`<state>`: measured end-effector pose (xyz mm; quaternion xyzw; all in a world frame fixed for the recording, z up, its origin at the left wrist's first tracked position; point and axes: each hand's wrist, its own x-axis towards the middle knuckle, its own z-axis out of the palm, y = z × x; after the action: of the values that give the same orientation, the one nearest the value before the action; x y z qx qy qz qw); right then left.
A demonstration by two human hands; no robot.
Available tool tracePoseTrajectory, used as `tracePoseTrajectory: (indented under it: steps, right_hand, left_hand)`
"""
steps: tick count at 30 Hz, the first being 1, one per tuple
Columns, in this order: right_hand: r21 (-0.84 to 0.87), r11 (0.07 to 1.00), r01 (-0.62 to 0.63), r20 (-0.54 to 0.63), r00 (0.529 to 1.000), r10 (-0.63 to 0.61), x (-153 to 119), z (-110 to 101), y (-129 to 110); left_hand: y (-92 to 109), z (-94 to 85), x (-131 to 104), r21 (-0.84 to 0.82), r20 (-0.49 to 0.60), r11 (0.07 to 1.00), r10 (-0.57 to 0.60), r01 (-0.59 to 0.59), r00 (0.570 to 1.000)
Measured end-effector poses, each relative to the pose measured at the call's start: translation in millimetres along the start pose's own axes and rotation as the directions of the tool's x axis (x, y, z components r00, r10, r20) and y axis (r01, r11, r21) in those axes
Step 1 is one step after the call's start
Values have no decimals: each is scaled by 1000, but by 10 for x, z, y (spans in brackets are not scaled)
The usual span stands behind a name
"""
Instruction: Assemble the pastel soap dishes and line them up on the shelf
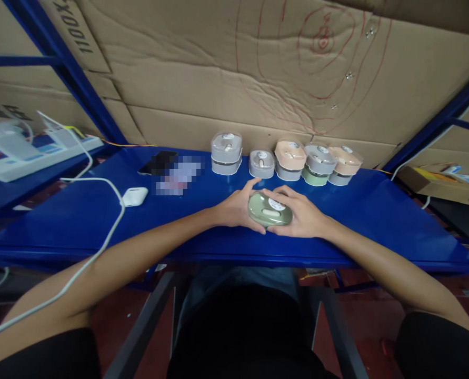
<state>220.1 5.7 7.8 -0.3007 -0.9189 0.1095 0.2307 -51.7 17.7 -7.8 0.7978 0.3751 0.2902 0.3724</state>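
Between my two hands is a green container [265, 209] with a clear lid, a white round sticker and a pale oblong piece on top. My left hand [236, 208] grips its left end, thumb and fingers around the side. My right hand [303, 213] is closed around the right end, with fingers over the far edge. The container is held over the front part of the blue table [171, 226]. Just beyond it sits a small grey container [261, 164], and left of that a taller grey container [226, 153].
Peach-and-grey containers [290, 159] and a grey-and-green one [318, 164] line the back by a cardboard wall [187, 79]. A white earphone case [135, 197], a dark phone [159, 162] and a white cable [111, 226] lie left. A power strip [40, 160] is further left.
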Motion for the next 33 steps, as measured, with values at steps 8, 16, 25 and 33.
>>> tracePoseTrajectory:
  steps: [8,16,25,33]
  right_hand:
    - [-41,994,-97,77,992,100,53,-62,-64]
    - [-107,988,-116,90,988,126,63,-90,-107]
    - [-143,982,-125,120,982,143,66,-121,-160]
    - [-30,997,-66,16,998,67,79,-28,98]
  left_hand:
    - [-25,-1,13,22,9,1000,-13,13,1000]
    - [7,-16,4,74,24,997,-31,29,999]
    - [24,-22,11,93,33,996,-11,8,999]
    - [34,-30,23,193,-38,980,63,-54,997]
